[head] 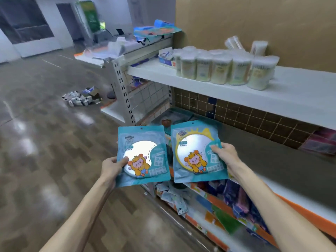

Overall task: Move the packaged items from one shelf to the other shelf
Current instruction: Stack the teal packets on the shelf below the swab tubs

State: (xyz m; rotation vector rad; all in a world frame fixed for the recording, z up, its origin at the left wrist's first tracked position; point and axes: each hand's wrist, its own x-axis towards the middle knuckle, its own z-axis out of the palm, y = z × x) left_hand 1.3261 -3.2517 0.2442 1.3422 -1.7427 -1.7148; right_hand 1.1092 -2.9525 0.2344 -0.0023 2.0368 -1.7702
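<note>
In front of a shelving unit, in the head view, the person holds up two teal mirror packets side by side, both upright and facing the camera. The left grip (113,165) pinches the left packet (143,155) at its left edge, thumb on the front over the round mirror and the other fingers hidden behind. The right grip (224,154) pinches the right packet (198,151) at its right edge in the same way, thumb and fingertips curled onto the front. The two packets nearly touch at their inner edges and hang in the air, just before the grey middle shelf (272,160) and above the bottom shelf (209,202), where mixed small packets lie in a jumble. On the white top shelf (291,88) stand rows of clear tubs (220,70) with a blue box (165,57) to their left. Pink packs (321,140) sit at the far right of the middle shelf. Out on the glossy floor (45,142) lies a heap of small boxes (81,97), well apart from the person.
</note>
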